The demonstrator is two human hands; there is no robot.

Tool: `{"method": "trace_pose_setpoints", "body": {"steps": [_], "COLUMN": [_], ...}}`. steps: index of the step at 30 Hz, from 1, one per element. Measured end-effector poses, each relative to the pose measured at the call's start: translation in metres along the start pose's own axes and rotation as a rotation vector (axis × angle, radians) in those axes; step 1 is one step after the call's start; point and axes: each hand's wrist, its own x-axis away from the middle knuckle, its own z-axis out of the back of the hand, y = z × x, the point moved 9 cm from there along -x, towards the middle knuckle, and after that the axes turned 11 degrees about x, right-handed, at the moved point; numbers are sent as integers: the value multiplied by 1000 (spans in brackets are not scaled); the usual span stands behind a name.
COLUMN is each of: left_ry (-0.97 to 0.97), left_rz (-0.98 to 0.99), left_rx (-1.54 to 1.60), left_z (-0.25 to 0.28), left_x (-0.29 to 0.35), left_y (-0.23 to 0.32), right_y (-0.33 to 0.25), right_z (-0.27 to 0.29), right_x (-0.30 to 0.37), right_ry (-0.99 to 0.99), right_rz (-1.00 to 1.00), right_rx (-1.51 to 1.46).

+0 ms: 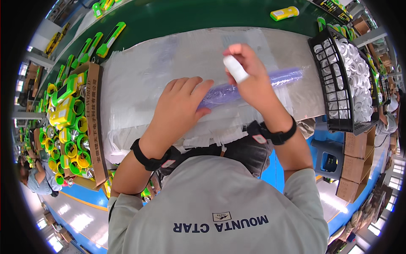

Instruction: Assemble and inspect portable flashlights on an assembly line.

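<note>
My right hand (253, 80) is raised over the work surface, its fingers closed round a white plastic ring (235, 69), seen side-on and slightly blurred. Beneath that hand lies a long bundle of shiny, purplish clear plastic film (224, 94), stretching out to the right past my wrist. My left hand (179, 99) rests at the film's left end, fingers extended, with the thumb below the film and the forefinger above it. Both hands are over a pale, taped covering (139, 84) on the bench.
A black crate (338, 84) heaped with white plastic rings (355, 80) stands at right. At left, a cardboard box (94, 127) holds several green-yellow flashlights (63, 112). More flashlights lie on the green bench (182, 25). A grey-blue stool (327, 156) and cartons (357, 165) are lower right.
</note>
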Motion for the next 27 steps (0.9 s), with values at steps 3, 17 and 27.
{"method": "trace_pose_setpoints", "body": {"steps": [3,17,27], "left_ry": [46,210,313], "left_rz": [-121,-117,-68], "left_rx": [-34,80,-20], "left_z": [-6,-15,-4], "left_x": [-4,-6,-1], "left_y": [9,5,-2], "right_y": [-20,-4,-37], "right_z": [20,15,14], "right_x": [41,71,21], "right_ry": [27,237,28], "right_rz": [360,775,468], "right_rx": [379,1059,826]}}
